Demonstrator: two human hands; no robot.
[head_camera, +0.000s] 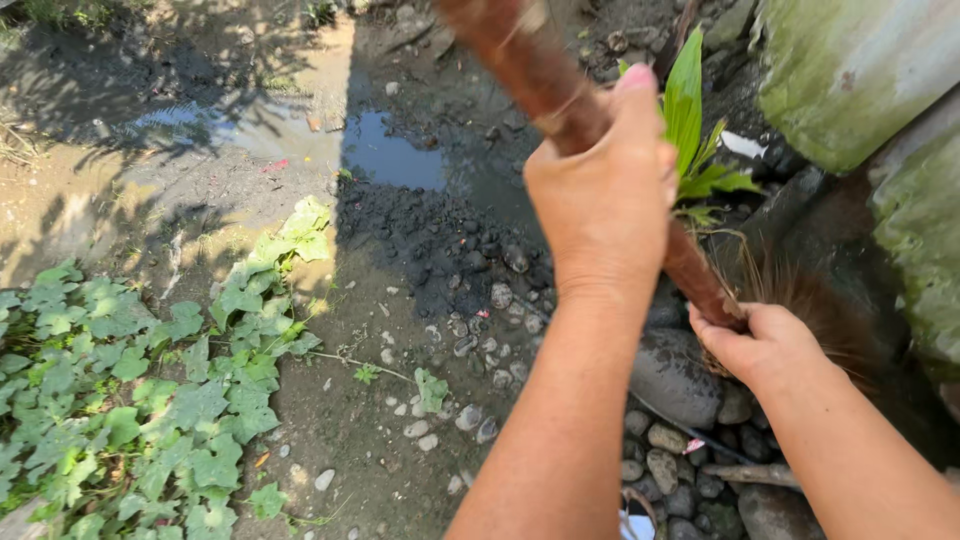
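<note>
Both hands are wrapped around a long, rough brown broom handle (560, 95): left hand (605, 195) higher, right hand (755, 345) lower, near stiff bristles (800, 295) over round grey stones (672, 378) and dark wet mud (440, 230).

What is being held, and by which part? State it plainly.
A reddish-brown wooden broom handle: the left hand grips it mid-shaft, the right hand grips its lower end just above the brown bristles.

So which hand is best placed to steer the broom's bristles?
Probably the right hand: it grips the brown handle low, just by the bristles, while the left hand holds higher up.
</note>
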